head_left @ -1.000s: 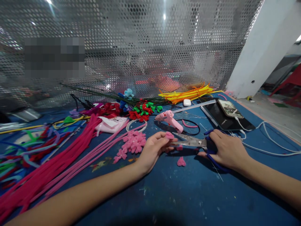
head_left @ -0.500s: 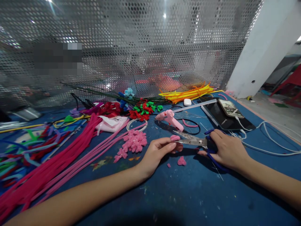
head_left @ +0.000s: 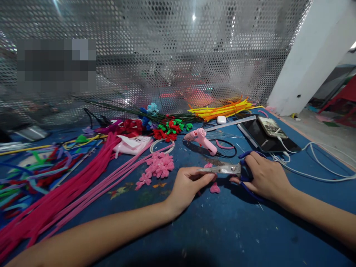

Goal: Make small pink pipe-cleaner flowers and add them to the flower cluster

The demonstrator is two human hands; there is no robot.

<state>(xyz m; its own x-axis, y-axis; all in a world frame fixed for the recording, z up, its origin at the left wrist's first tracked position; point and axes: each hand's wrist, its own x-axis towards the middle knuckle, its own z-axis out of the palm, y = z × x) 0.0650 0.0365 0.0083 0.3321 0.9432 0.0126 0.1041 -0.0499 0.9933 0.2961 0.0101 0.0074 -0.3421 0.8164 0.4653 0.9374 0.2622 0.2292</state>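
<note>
my right hand [head_left: 264, 178] grips the blue-handled steel scissors [head_left: 222, 170], blades nearly shut and pointing left, while my left hand [head_left: 187, 185] curls its fingers [head_left: 204, 178] right under the blade tips, apparently pinching a small pink fuzzy piece i can barely see. i judge the tips could nick those fingers. another small pink heart-shaped piece [head_left: 214, 189] lies on the blue worktop [head_left: 211, 230] just below and could get brushed away.

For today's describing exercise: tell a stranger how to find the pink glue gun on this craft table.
Start at the blue table and find the dark tablet near its far right edge. Just left of it, beyond the scissors in the right hand, lies the glue gun. It is the only pistol-shaped pink thing; its pink neighbours are fuzzy stems and small flowers.
</note>
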